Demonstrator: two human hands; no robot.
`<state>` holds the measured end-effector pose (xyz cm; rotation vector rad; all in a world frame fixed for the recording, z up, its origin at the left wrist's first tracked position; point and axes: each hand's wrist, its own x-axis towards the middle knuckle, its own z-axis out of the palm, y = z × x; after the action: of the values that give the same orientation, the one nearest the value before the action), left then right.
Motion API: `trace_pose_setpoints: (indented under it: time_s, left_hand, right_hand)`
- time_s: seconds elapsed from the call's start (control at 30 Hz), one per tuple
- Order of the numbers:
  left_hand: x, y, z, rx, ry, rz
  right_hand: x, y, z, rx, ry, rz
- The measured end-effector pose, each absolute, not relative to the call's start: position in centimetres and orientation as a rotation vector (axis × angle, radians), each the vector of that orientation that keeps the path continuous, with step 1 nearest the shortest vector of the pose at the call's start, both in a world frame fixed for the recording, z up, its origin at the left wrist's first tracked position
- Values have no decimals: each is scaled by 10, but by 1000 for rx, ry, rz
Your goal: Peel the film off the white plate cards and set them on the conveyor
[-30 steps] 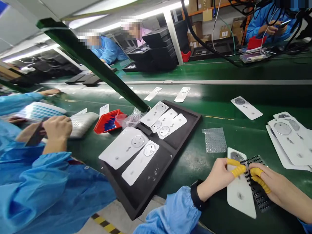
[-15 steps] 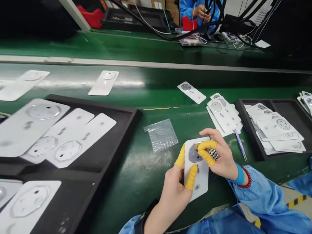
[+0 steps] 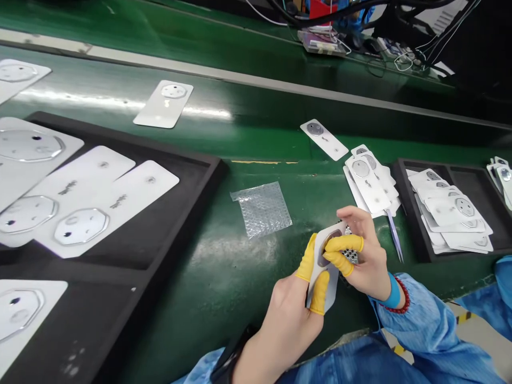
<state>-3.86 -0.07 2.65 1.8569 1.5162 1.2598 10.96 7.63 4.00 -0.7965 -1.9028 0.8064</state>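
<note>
My left hand point(image 3: 294, 306) grips a small white card point(image 3: 327, 255) with an octagonal silver patch, pinched between thumb and forefinger in yellow finger cots. My right hand point(image 3: 362, 253) presses its yellow-capped fingertips on the silver patch and also holds a black perforated strip behind the card. Both hands hover just above the green bench surface point(image 3: 224, 266), the card tilted up on edge.
A bubble-wrap piece point(image 3: 262, 208) lies left of my hands. A black tray point(image 3: 132, 250) with white cards sits at left, another tray point(image 3: 484, 184) of cards at right. A loose card stack point(image 3: 370, 181) and tweezers point(image 3: 395, 234) lie nearby. More cards rest on the conveyor belt point(image 3: 164, 104).
The view swung right and down, away from the co-worker at left. I lifted the card off the bench and tilted it up, and my right fingers moved onto its silver patch.
</note>
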Motion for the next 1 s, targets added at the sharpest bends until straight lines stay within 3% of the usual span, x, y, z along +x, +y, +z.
trace_pose_setpoints:
  time_s: [0.23, 0.43, 0.6, 1.0]
  left_hand:
    - [-40, 1, 33, 2046, 1410, 1379]
    - [-40, -3, 31, 1737, 1368, 1219]
    - [-38, -3, 37, 1285, 1225, 1095]
    - [-41, -7, 32, 1532, 1273, 1161]
  right_hand:
    - [118, 83, 45, -770, -1743, 1397]
    - [122, 80, 54, -955, -1794, 1304]
    - [124, 80, 54, -942, -1755, 1428]
    - [125, 78, 62, -901, -1709, 1483]
